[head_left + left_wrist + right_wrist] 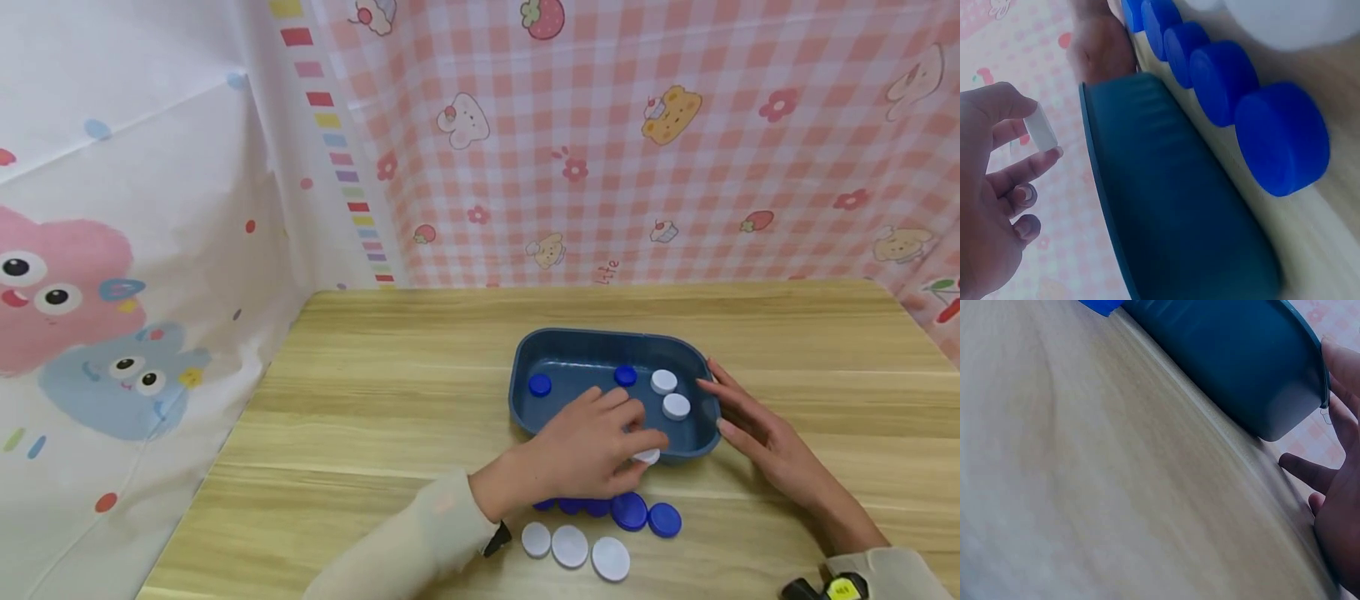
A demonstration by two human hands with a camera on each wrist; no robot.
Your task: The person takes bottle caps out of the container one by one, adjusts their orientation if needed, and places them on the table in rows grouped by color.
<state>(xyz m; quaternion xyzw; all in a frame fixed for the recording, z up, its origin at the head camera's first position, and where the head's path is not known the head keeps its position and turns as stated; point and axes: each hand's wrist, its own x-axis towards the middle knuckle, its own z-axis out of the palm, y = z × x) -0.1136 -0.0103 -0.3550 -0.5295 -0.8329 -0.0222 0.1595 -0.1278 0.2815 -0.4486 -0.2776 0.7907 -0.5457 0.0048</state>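
Observation:
My left hand [588, 446] pinches a white bottle cap [647, 456] between thumb and fingers. It is over the near rim of a dark blue tray [577, 348]. In the left wrist view the pinched cap stands on edge, above the tray's side. At the tray's right end is my right hand [780, 458], its fingertips touching the rim with relaxed fingers. Inside the tray lie two blue caps, one at the left [540, 384], and two white caps near the right, the nearer white cap [676, 407] beside the other.
On the wooden table [360, 400], a row of several blue caps [628, 511] lies just before the tray, partly hidden by my left arm. Nearer still is a row of three white caps [570, 547]. A checked cloth [510, 192] hangs behind the table.

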